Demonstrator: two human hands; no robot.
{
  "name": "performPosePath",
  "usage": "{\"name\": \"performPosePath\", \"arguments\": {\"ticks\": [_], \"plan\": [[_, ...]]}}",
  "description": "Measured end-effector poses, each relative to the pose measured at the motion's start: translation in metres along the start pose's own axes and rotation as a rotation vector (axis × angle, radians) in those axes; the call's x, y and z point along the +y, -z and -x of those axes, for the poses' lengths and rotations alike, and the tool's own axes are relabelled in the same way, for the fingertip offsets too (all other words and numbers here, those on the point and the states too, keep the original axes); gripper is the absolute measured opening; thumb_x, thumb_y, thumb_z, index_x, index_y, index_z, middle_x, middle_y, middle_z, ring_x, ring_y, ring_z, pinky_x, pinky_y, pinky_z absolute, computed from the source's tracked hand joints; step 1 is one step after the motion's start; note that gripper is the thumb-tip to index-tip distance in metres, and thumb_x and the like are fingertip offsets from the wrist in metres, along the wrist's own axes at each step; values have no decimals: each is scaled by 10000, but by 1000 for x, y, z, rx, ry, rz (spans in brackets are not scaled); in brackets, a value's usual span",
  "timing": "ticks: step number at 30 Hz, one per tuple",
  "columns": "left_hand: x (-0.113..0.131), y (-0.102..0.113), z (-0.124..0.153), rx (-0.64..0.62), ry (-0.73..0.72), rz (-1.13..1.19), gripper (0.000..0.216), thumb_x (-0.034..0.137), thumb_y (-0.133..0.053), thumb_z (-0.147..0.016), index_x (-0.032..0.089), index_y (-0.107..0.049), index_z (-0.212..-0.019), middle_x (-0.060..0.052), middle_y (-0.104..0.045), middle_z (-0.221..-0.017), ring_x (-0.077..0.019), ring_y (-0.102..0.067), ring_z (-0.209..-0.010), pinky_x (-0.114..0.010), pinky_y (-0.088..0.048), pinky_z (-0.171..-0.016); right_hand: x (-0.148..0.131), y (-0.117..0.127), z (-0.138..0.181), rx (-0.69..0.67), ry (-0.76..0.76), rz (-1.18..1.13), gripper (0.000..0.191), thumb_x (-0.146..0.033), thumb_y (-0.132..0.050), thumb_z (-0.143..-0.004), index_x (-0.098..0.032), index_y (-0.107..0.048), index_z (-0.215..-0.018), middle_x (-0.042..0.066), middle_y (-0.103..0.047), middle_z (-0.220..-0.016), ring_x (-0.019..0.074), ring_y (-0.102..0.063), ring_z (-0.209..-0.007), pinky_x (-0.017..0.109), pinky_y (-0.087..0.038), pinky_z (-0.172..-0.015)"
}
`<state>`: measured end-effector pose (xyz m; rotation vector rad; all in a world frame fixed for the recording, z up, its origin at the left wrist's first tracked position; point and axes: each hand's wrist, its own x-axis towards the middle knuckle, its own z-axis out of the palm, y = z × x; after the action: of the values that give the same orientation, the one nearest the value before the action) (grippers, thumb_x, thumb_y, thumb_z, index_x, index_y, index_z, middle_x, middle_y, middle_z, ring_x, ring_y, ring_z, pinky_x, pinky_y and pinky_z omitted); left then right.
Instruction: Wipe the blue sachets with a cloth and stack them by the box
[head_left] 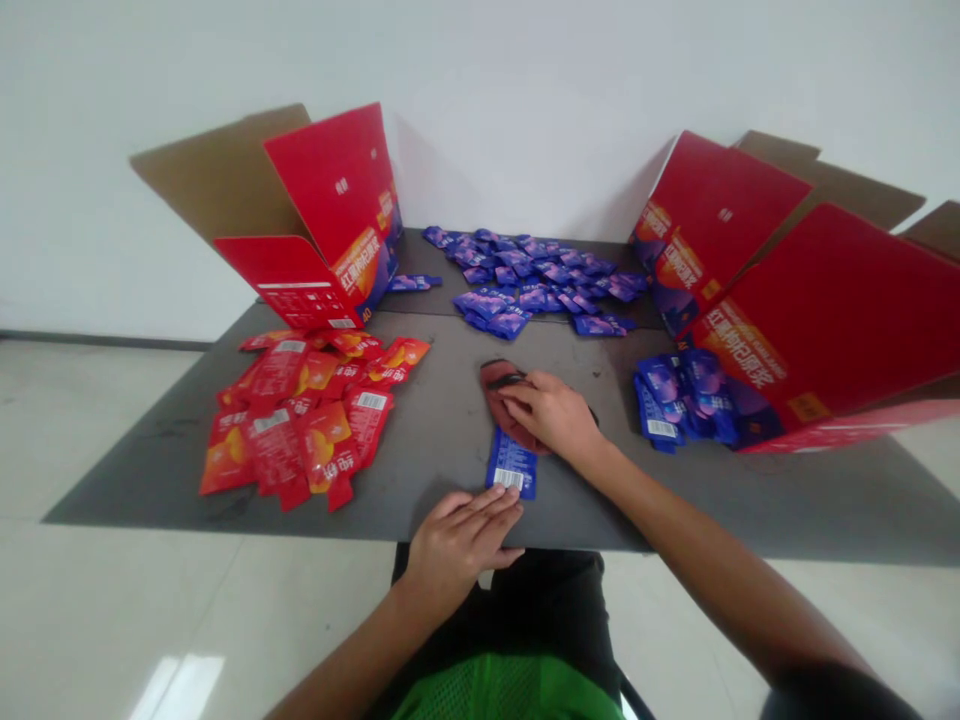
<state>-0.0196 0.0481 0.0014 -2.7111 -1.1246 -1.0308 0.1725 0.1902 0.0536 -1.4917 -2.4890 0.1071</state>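
Left hand (461, 535) lies flat, fingers together, at the near edge of the worktop (442, 420); fingertips touch the lower end of a blue sachet (511, 465) and grip nothing. Right hand (551, 412) rests palm down just beyond it, fingers loosely curled over a flat red object (496, 385), and touches the sachet's upper end. Whether it grips the red object: cannot tell.

Progress, judged from the layout: sachets look largely sorted by colour. Red pile (300, 420) well left of the hands, loose blue heap (536, 280) beyond them, neater blue stack (679, 395) to the right, against a red carton (817, 330) lying on its side. A second open carton (330, 225) stands beyond the red pile, a third (705, 225) beyond the stack. The single sachet between the hands is the only one out of a pile. Much of the blue heap looks unstacked.

Worktop: dark grey, matt, some scuffs. Room: plain white wall behind, pale glossy floor tiles below.
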Motion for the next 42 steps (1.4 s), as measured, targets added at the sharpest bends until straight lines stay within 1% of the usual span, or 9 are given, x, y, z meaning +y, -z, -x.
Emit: {"name": "performPosePath", "arguments": {"ticks": [4, 11, 16, 21, 25, 28, 31, 35, 42], "plan": [[0, 0, 0, 19, 12, 12, 332, 414, -511, -1080, 157, -672, -1213, -60, -749, -1267, -180, -723, -1143, -328, -505, -900, 1, 21, -15, 91, -46, 33, 303, -398, -531, -1046, -332, -735, -1260, 64, -678, -1084, 218, -639, -1015, 310, -478, -831], [1, -2, 3, 7, 73, 41, 267, 399, -603, -1037, 176, -702, -1148, -43, -805, -1072, -202, -765, -998, -340, -507, -896, -40, 11, 53, 10, 134, -75, 240, -366, -572, -1027, -375, -740, -1199, 28, -678, -1089, 186, -636, -951, 291, -476, -788], [0, -1, 1, -29, 15, 18, 320, 402, -530, -1072, 176, -669, -1250, -77, -741, -1278, -209, -725, -1148, -330, -523, -891, -8, -3, -1, 2, -32, -17, 270, -385, -555, -1035, -374, -738, -1233, 40, -692, -1093, 207, -650, -1019, 291, -483, -781], [-1, 2, 0, -27, 32, 49, 346, 447, -506, -1071, 191, -675, -1231, -76, -749, -1261, -217, -732, -1137, -349, -538, -876, 12, 25, -28, 125, -112, 7, 302, -379, -522, -1049, -325, -740, -1250, 71, -687, -1139, 233, -641, -1071, 318, -501, -850], [-5, 13, -14, -52, 45, 156, 490, 610, -530, -1000, 207, -666, -1245, -70, -790, -1146, -227, -766, -1023, -367, -544, -843, 4, 56, 24, 337, -89, -149, 321, -377, -509, -1056, -304, -719, -1289, 63, -680, -1108, 218, -646, -1057, 336, -512, -937], [-14, 17, -42, -47, 180, 183, 351, 503, -531, -1048, 233, -678, -1217, -42, -804, -1052, -198, -771, -902, -361, -529, -845, 2, 63, 77, 417, -125, -288, 314, -362, -536, -1046, -298, -711, -1299, 62, -678, -1114, 202, -662, -1030, 330, -533, -929], [-25, 7, -77, -60, 366, 65, 280, 352, -488, -1084, 222, -681, -1240, -67, -775, -1122, -221, -736, -999, -386, -521, -921, 5, 49, 126, 449, -206, -364, 298, -362, -574, -1029, -333, -708, -1294, 49, -677, -1132, 194, -675, -1032, 323, -544, -930], [-36, -16, -112, -217, 518, -177, 526, 523, -546, -1024, 127, -627, -1360, -162, -689, -1169, -309, -653, -1113, -423, -524, -964, 8, 15, 168, 448, -308, -406, 299, -374, -582, -1022, -357, -701, -1295, 39, -676, -1153, 192, -685, -1058, 301, -565, -902], [-56, -37, -117, -324, 530, 16, 707, 534, -864, -745, 105, -661, -1269, -203, -711, -1140, -332, -695, -1070, -386, -556, -867, 5, -2, 180, 536, -374, -409, 289, -404, -580, -1009, -372, -720, -1259, 41, -693, -1132, 210, -704, -1033, 320, -594, -861]]}}
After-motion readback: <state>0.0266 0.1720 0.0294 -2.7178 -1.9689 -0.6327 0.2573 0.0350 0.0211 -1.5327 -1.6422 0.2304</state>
